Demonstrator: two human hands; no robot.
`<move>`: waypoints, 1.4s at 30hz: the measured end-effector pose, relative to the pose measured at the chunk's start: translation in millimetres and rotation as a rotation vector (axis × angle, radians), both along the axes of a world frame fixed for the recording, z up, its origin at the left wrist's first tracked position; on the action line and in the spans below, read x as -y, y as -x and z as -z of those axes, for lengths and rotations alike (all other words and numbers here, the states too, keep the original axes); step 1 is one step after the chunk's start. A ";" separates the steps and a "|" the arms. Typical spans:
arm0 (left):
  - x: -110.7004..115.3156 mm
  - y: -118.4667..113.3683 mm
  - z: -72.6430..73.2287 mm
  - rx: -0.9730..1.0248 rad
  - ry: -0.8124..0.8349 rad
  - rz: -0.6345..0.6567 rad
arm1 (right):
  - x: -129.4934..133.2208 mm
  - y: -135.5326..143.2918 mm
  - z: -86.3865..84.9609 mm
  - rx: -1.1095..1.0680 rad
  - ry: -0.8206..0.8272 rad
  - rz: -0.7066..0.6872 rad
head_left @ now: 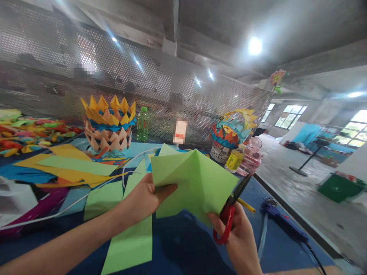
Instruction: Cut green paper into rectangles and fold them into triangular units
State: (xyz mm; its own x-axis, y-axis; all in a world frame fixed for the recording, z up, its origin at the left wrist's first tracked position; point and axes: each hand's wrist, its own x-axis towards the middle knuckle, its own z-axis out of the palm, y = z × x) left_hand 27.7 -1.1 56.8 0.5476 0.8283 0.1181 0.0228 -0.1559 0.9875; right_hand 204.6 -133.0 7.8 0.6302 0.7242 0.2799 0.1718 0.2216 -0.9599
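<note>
A light green sheet of paper, creased down its middle, is held up between my two hands. My left hand pinches its left part, thumb in front. With my right hand I grip the sheet's lower right corner and also a pair of scissors with red handles, its dark blades pointing up and to the right. More green paper lies on the blue table below and left of my left hand.
Folded-paper baskets stand at the back, near a green bottle and a yellow-labelled bottle. Colourful paper pieces heap up at left. A blue glue gun lies at right; a white cable crosses the left.
</note>
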 end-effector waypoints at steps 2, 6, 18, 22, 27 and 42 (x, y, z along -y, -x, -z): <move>0.8 -0.4 3.1 -0.051 -0.054 -0.006 | -1.4 1.7 4.2 0.012 -0.009 0.014; -1.1 -1.6 11.2 -0.112 -0.142 0.019 | -6.8 1.7 16.9 0.070 0.008 -0.029; 2.1 -1.5 21.8 -0.277 -0.172 0.075 | -7.3 -10.9 22.7 0.215 0.071 -0.069; 2.7 -1.4 25.2 -0.222 -0.219 0.116 | -6.7 -8.4 23.4 0.180 0.073 -0.090; -0.4 -2.0 31.9 -0.267 -0.173 0.089 | -8.4 -1.0 24.7 0.015 0.088 -0.034; -4.7 7.3 32.1 -0.062 0.324 0.280 | -5.1 -18.6 1.4 -0.185 0.104 -0.227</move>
State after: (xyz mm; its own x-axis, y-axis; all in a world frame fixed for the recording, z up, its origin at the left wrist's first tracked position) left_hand 20.5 3.5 24.7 0.7542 0.6360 -0.1636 0.0842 0.1533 0.9846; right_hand 223.2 -127.9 6.4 0.4826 0.8710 0.0920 -0.0510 0.1328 -0.9898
